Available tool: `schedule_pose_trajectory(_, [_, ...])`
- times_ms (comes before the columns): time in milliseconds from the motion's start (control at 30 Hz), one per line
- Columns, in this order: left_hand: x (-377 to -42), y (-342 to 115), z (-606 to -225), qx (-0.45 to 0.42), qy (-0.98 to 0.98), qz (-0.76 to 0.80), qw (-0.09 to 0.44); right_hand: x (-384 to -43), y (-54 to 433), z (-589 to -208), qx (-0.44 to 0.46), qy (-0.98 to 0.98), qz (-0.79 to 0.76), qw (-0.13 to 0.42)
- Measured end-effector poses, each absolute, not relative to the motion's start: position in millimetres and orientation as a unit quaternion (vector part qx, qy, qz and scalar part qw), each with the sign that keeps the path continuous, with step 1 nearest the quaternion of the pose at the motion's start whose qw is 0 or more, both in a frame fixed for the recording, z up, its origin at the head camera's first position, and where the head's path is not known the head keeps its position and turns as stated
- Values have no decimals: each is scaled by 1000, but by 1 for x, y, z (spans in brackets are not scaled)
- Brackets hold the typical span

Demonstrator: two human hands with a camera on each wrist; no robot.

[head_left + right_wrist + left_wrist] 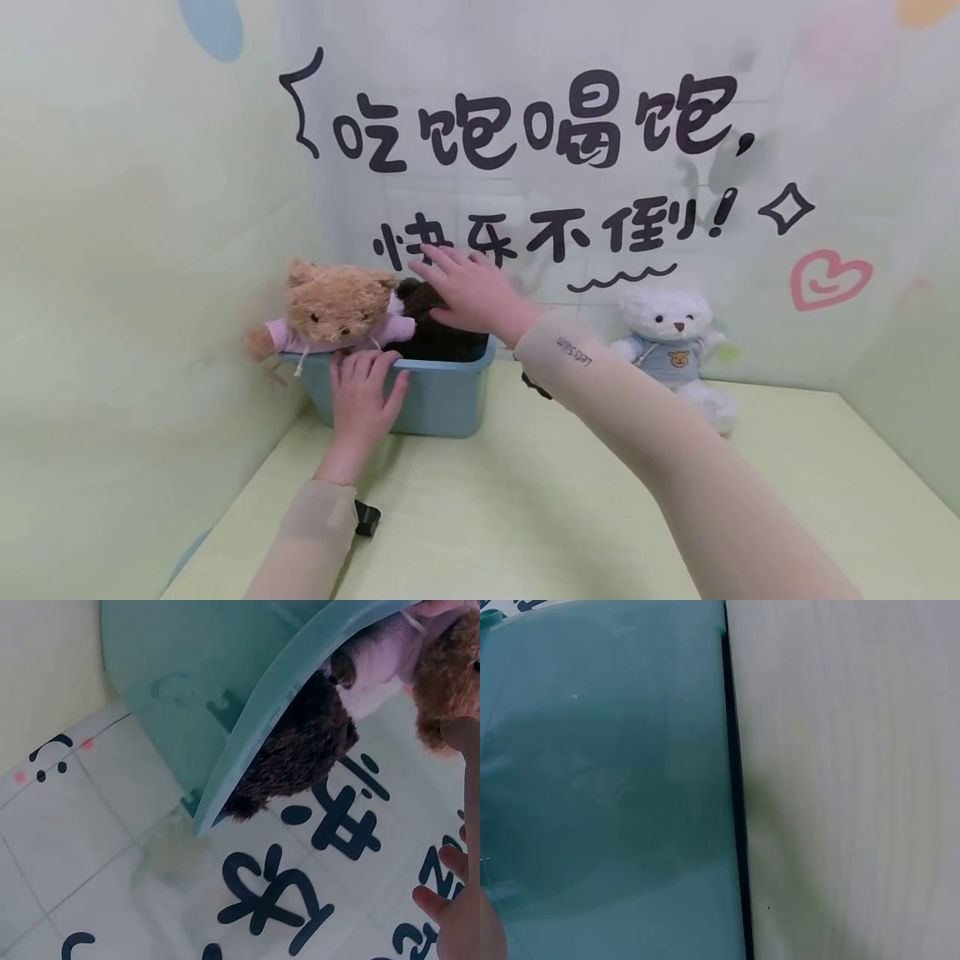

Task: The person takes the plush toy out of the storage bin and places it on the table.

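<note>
A light-brown teddy bear in a pink top lies over the left part of a blue bin, head above the rim. My left hand holds the bin's front rim just below this bear, fingertips over the edge and thumb along the outer wall. Dark brown plush fur shows inside the bin, most of it hidden. My right hand hovers above that fur, fingers spread and nothing in its grasp. In the right wrist view, its thumb overlaps the light-brown bear's head.
A white teddy bear in a blue top sits on the pale table to the right, against the back wall. Printed sheeting with black lettering covers that wall. Another wall rises close at the left.
</note>
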State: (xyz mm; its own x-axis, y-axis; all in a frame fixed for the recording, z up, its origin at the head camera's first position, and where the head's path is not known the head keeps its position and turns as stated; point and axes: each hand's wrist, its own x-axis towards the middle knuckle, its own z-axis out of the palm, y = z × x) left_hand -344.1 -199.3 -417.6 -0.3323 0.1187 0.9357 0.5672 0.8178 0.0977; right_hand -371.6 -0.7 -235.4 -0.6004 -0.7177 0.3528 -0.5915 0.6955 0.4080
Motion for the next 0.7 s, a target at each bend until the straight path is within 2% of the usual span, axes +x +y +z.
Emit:
schedule_pose_trajectory(200, [-345,-199,-416,-220,-786,-202,542,-359,-36,-236,404,-867,-140,255])
schedule_pose_trajectory(400, [-341,-200,-419,-215,-801,-203,520,-352,-67,-241,421,-861,-132,253])
schedule_pose_trajectory(700, [-337,-200,-418,-216,-803,-205,516,-349,-89,-244,423,-872,-111,220])
